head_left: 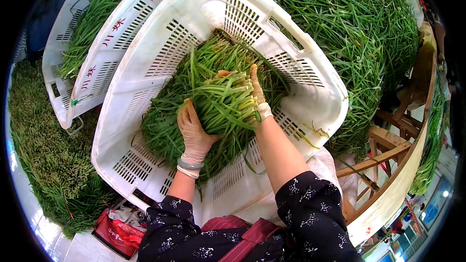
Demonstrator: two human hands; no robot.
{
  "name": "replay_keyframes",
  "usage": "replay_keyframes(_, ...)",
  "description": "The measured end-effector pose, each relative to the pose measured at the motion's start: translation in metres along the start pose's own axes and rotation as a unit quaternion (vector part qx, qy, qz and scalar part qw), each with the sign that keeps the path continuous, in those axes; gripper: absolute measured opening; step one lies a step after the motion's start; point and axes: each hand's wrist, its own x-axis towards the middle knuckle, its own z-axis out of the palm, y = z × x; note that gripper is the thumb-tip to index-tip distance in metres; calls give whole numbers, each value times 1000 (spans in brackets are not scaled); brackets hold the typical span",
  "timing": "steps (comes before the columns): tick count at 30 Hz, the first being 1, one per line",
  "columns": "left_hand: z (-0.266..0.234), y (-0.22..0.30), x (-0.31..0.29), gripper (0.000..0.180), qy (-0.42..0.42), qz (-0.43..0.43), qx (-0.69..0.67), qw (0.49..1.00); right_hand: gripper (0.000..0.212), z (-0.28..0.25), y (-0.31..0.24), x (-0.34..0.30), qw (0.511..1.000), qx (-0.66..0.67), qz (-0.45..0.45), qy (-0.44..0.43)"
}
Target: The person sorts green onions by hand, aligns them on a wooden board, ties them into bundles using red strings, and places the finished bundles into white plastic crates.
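Observation:
A large bunch of garlic chives [221, 98] is held between my two hands inside a white slotted plastic crate [128, 111]. My left hand [194, 133], in a thin pale glove, grips the leafy near-left side, its thumb and fingers partly buried in the leaves. Against the pale cut stem ends on the right presses my right hand [257, 90], also gloved, with some fingers hidden behind the stems. More chives [165, 126] lie underneath in the crate, their leaves bending toward its near-left side.
Two more white crates [99, 68], one holding greens, lean at the upper left. Heaped chives [39, 131] cover the left side, and a big leafy pile [354, 29] fills the upper right. A wooden frame [388, 150] stands at right; a red bag [114, 235] sits at lower left.

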Motion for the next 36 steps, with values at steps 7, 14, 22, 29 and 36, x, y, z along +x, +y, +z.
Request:
replay_keyframes(7,-5,3,65,124,-2,190,-253,949,85,22,21,11,995,-39,-75,62)
replay_keyframes(14,-23,-19,85,69,-186,-81,-591,781,103,31,36,22,890,-425,-164,26)
replay_keyframes(22,27,41,46,48,-66,-212,-804,552,91,30,15,-6,907,-382,-174,17)
replay_keyframes(29,15,59,34,50,-120,70,-218,966,36,1,-3,-34,896,-382,-128,187)
replay_keyframes(36,11,-12,132,44,-66,-19,-178,982,29,-12,1,-46,913,-302,-122,243)
